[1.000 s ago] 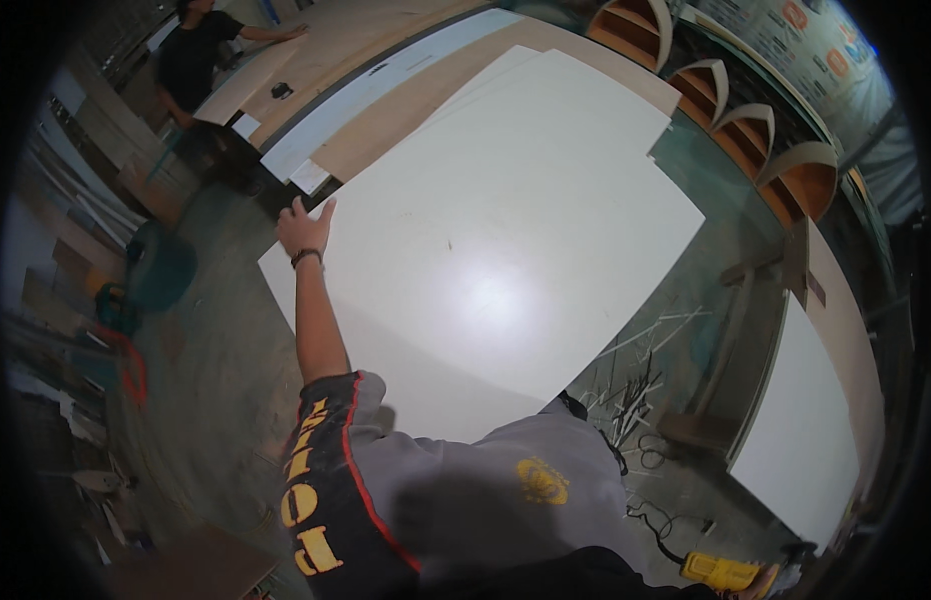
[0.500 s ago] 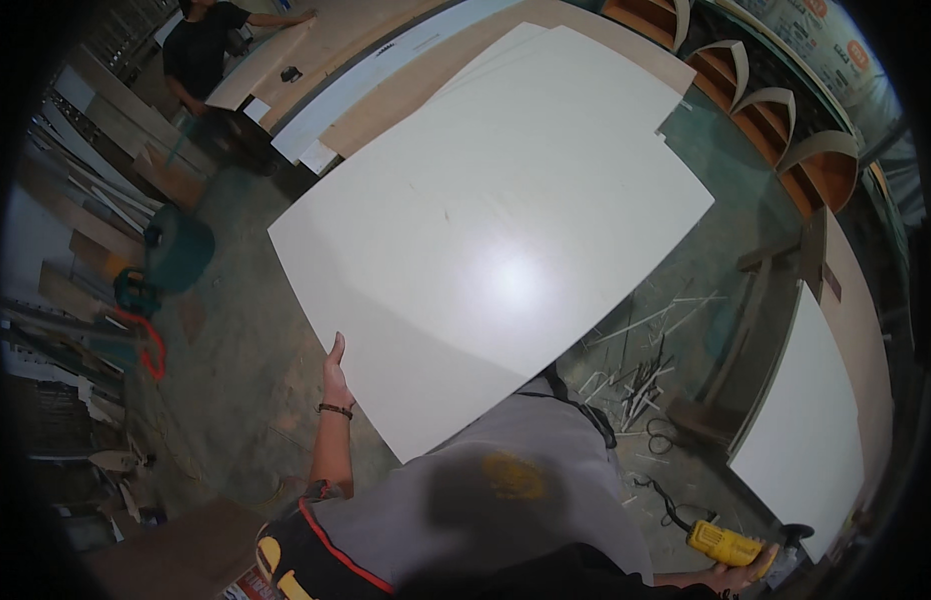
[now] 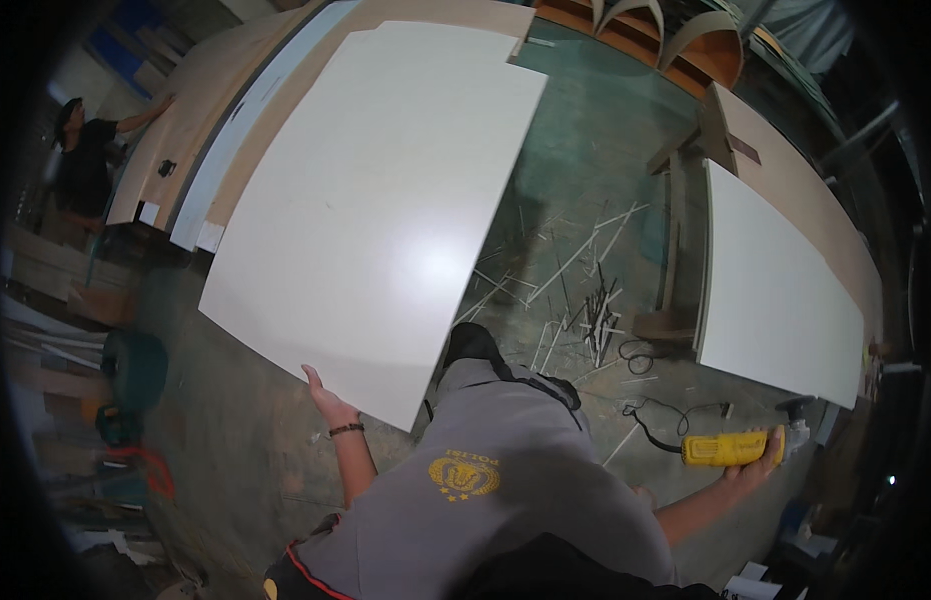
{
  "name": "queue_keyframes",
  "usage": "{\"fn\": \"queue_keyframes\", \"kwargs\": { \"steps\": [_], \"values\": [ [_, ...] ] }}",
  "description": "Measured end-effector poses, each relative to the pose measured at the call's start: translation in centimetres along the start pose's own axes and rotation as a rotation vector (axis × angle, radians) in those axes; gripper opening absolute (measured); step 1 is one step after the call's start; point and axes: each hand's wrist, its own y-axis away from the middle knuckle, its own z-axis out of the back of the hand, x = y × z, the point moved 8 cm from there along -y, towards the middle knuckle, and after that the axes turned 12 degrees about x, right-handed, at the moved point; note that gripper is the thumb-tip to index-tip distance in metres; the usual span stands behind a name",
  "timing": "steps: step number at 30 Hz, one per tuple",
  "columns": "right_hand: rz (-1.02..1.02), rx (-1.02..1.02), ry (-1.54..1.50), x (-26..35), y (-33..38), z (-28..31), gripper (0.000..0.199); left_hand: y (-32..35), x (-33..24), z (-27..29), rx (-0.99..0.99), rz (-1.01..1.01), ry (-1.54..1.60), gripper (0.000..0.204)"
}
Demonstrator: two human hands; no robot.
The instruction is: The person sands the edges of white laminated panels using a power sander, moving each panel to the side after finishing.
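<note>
A large white glossy panel (image 3: 386, 190) lies over the green floor, reaching from my body up to the far boards. My left hand (image 3: 326, 395), with a dark wristband, rests its fingers against the panel's near left edge close to the corner. My right hand (image 3: 761, 460) is stretched out to the right and grips a yellow power tool (image 3: 724, 449), whose black cord trails across the floor. My grey shirt fills the lower middle of the view.
A second white panel (image 3: 776, 290) lies on wooden trestles at right. Thin offcut strips (image 3: 576, 290) litter the floor between the panels. Brown boards (image 3: 206, 110) and another person in black (image 3: 81, 165) are at the far left. Green drum (image 3: 136, 365) and clutter stand at left.
The view has swung to the right. My left hand slid down the panel's left edge to its near corner. My right hand with the yellow tool has come into view.
</note>
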Motion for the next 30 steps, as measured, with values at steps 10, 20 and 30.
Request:
{"fn": "queue_keyframes", "kwargs": {
  "steps": [10, 20, 30],
  "values": [
    [-0.071, -0.03, 0.012, -0.9, 2.9, 0.6, 0.031, -11.5, -1.7, -8.8, -0.247, -0.186, -0.319, 0.084],
    [-0.085, -0.305, 0.063, -0.9, 6.1, 0.8, 0.028, -21.8, -1.6, -7.2, -0.316, -0.078, -0.568, 0.089],
    [-0.178, -0.267, 0.052, -1.9, 6.8, 2.2, 0.035, -23.0, -6.4, -11.2, -0.552, -0.425, -1.916, 0.122]
  ]
}}
